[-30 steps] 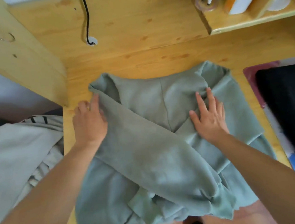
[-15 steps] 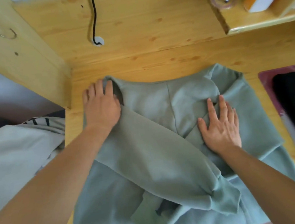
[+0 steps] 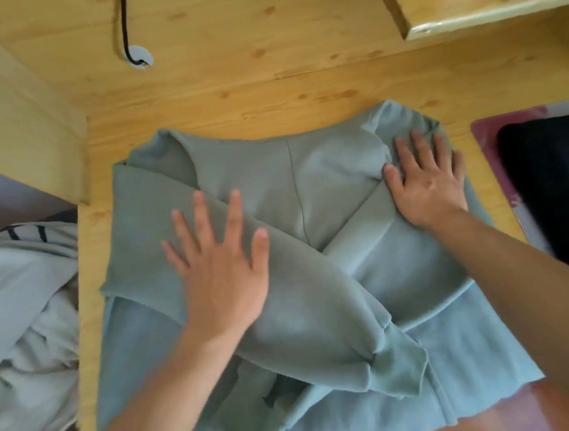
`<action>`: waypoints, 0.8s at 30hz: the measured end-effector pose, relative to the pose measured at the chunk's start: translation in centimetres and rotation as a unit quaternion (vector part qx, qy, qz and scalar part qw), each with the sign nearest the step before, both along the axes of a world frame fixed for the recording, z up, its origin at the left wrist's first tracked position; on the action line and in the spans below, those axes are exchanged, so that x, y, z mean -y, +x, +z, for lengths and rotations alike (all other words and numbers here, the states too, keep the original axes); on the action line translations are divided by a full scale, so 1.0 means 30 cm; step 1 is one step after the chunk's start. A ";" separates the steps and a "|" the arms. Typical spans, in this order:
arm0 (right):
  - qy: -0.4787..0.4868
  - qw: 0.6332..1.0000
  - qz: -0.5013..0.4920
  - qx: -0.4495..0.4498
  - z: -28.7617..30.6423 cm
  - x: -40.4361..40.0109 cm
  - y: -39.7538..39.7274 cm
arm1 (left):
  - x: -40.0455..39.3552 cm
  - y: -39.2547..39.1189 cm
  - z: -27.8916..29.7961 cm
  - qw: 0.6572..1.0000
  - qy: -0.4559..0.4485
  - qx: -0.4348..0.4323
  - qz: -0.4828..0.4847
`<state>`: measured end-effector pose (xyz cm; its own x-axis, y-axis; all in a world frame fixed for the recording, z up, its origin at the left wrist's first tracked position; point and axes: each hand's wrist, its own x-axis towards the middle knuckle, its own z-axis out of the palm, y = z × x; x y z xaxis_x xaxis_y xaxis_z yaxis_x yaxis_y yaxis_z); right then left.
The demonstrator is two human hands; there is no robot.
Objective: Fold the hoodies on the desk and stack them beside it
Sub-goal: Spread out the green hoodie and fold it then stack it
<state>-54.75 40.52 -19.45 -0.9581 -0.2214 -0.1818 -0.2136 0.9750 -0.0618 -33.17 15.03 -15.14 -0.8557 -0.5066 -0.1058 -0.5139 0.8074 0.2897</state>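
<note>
Right now I am pressing my left hand point(image 3: 221, 272) flat, fingers spread and straight, on the sleeve folded across the sage-green hoodie point(image 3: 308, 185) lying on the wooden desk point(image 3: 265, 89). My right hand point(image 3: 426, 182) is lying flat too, fingers released, on the hoodie's far right shoulder. Left of my left fingers a pale grey garment point(image 3: 19, 307) is hanging beside the desk; right of my right fingers a black cloth point(image 3: 555, 184) is lying.

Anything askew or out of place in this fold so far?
Slightly. The green hoodie overhangs the desk at its near edge, its hem bunched and rumpled there. The sleeve folded under the left hand runs diagonally, not square. The right hand presses flat on the other sleeve. Nothing spilled or damaged.
</note>
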 end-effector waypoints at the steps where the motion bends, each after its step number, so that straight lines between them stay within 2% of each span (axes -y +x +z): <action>1: 0.000 1.000 -0.010 0.003 0.002 0.004 -0.001 | -0.085 0.044 -0.025 0.999 -0.004 0.041 -0.029; 4: 0.000 0.999 -0.050 0.018 0.018 -0.012 0.005 | -0.214 0.109 -0.119 0.992 -0.022 0.108 -0.062; 6: -0.001 0.995 -0.090 0.032 0.027 -0.053 0.035 | -0.195 0.088 -0.153 0.989 -0.048 0.110 -0.087; 10: -0.003 0.985 -0.160 0.060 0.046 -0.151 0.185 | -0.058 -0.046 -0.159 0.969 -0.098 0.084 -0.210; 15: 0.016 0.979 -0.192 0.072 0.042 -0.183 0.484 | 0.178 -0.322 -0.128 0.901 -0.131 0.102 -0.401; 17: 0.017 0.973 -0.209 0.097 0.060 -0.168 0.595 | 0.160 -0.380 -0.081 0.902 -0.183 0.145 -0.364; 19: 0.045 0.968 -0.210 0.127 0.091 -0.168 0.706 | 0.041 -0.335 -0.032 0.931 -0.194 0.137 -0.279; 22: 0.075 0.963 -0.207 0.155 0.156 -0.189 0.796 | -0.139 -0.071 -0.001 0.977 -0.101 0.036 -0.185; 24: 0.013 0.982 -0.170 0.078 0.196 -0.170 0.777 | -0.170 0.141 -0.033 0.985 -0.080 0.025 -0.151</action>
<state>-31.44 45.63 -13.58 -0.9362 0.1131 -0.3327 0.1346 0.9900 -0.0420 -28.94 20.13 -16.13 -0.9656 -0.2438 -0.0905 -0.2540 0.9588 0.1276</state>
